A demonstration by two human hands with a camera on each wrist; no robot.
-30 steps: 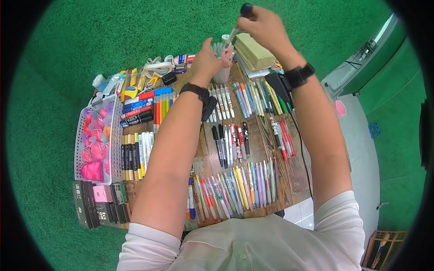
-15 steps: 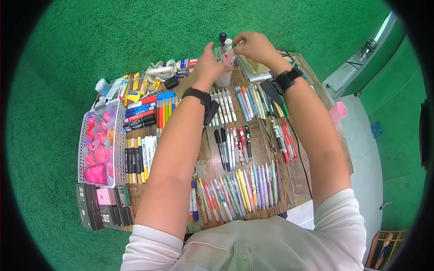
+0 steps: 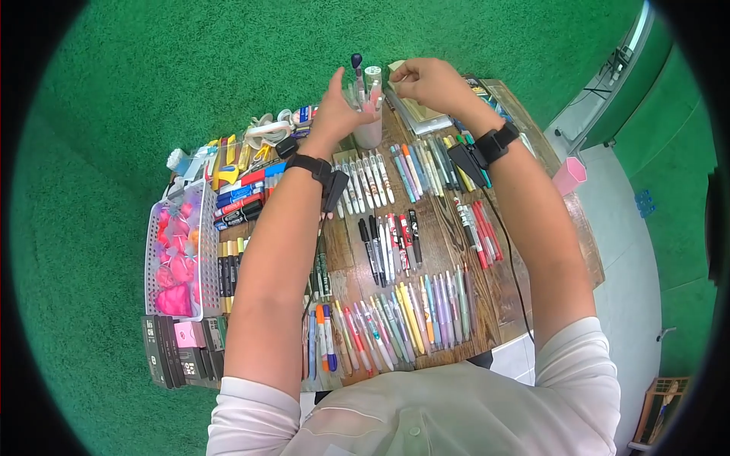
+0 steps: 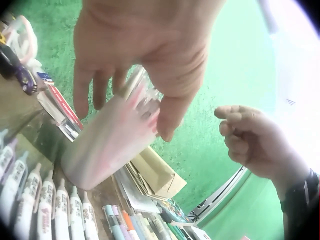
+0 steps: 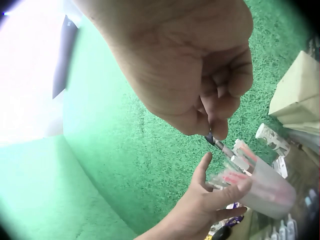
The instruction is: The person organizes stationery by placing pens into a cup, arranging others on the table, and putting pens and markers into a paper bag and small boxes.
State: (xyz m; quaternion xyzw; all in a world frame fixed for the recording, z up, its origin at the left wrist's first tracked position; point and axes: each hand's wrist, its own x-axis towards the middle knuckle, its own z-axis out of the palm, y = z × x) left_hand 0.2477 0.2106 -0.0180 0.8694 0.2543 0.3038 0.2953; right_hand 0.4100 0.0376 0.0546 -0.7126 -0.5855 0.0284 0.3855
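At the table's far edge stands a frosted cup (image 3: 368, 137) with several pens and pinkish sticks upright in it. A pen with a dark rounded top (image 3: 357, 59) sticks up highest out of the cup. My left hand (image 3: 334, 114) is spread at the cup's upper part; in the left wrist view its thumb overlaps the rim on one side and its straight fingers lie along the other. My right hand (image 3: 435, 82) hovers right of the cup, fingers loosely bent and holding nothing. Its fingertips overlap the dark pen top in the right wrist view.
Rows of pens (image 3: 399, 315) and black and red pens (image 3: 391, 239) cover the table. At the left are a white basket (image 3: 211, 258) of pink items and dark boxes (image 3: 156, 349). Beige packets (image 3: 414, 114) lie behind, a white printed cylinder (image 5: 272, 138) beside the cup, a pink cup (image 3: 569, 176) at the right edge.
My right hand held the dark-topped pen above the cup, lowered it in and let go, then moved off to the right. My left hand has stayed at the cup.
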